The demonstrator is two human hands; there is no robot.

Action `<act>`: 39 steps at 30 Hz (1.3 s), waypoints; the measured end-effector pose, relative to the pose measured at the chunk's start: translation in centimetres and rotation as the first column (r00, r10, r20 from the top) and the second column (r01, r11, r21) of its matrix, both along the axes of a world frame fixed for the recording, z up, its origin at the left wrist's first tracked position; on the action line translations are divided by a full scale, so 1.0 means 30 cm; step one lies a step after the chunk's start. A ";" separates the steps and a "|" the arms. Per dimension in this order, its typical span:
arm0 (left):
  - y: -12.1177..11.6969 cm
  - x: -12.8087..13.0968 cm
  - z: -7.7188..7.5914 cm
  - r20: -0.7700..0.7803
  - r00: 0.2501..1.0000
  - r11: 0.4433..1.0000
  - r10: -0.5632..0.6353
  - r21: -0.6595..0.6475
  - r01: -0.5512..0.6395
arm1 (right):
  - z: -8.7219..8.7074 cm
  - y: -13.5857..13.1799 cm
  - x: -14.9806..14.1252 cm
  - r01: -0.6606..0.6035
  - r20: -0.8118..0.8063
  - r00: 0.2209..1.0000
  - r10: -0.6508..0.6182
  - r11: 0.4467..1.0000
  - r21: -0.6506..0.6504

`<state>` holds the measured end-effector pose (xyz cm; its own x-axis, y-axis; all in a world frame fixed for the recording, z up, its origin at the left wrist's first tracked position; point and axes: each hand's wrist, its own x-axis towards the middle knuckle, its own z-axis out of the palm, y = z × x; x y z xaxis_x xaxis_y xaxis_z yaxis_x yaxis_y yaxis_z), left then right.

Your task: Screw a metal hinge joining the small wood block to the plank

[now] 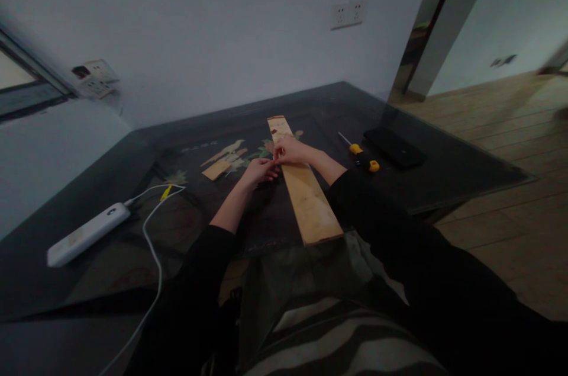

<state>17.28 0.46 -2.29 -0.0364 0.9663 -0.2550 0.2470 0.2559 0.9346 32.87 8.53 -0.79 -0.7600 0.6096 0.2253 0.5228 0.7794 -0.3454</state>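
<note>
We have 2 bare hands at work over the dark table (461, 174); our L hand (260, 172) is at the L edge of the long wooden board (313, 204), fingers bent, tips meeting those of our R hand (291, 150); the R hand is over the board's upper half, fingers curled twd the same edge; can't tell if either hand pinches smth small btwn the fingertips, as it's too dim & tiny to make out.

The board lies flat, mid-table, running from near us twd the wall (248, 26), its near end by the table's front edge; L of our L hand we see 1 small wood piece (216, 170), on/near the floral print (228, 152); R of the board there's 1 yellow-&-black screwdriver (361, 154), tip pointing away from us; just beside it, on its R, 1 flat black object (394, 147), poss. a phone; far L, 1 white oblong device (89, 235) w/ a white cable (153, 246) plugged in, yellow tag (165, 192) on the cable.
</note>
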 end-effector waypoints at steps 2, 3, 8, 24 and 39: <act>0.001 0.001 -0.001 0.007 1.000 1.000 -0.002 0.001 0.002 | -0.008 0.006 -0.002 -0.004 -0.003 1.000 0.004 1.000 -0.002; 0.001 0.002 -0.001 0.008 1.000 1.000 0.000 0.000 0.000 | -0.011 0.008 -0.003 -0.002 -0.010 1.000 0.002 1.000 -0.004; 0.003 0.004 0.000 0.025 1.000 1.000 0.013 -0.003 -0.013 | -0.015 0.010 -0.005 -0.008 -0.023 1.000 0.007 1.000 -0.005; 0.002 0.016 0.005 0.014 0.999 0.999 0.042 -0.017 -0.042 | 0.010 0.004 0.002 -0.025 -0.148 0.989 0.015 0.998 -0.062; 0.000 0.025 0.009 -0.155 0.988 1.000 -0.008 0.019 0.011 | -0.009 0.015 -0.004 0.054 -0.222 0.973 -0.064 0.997 -0.052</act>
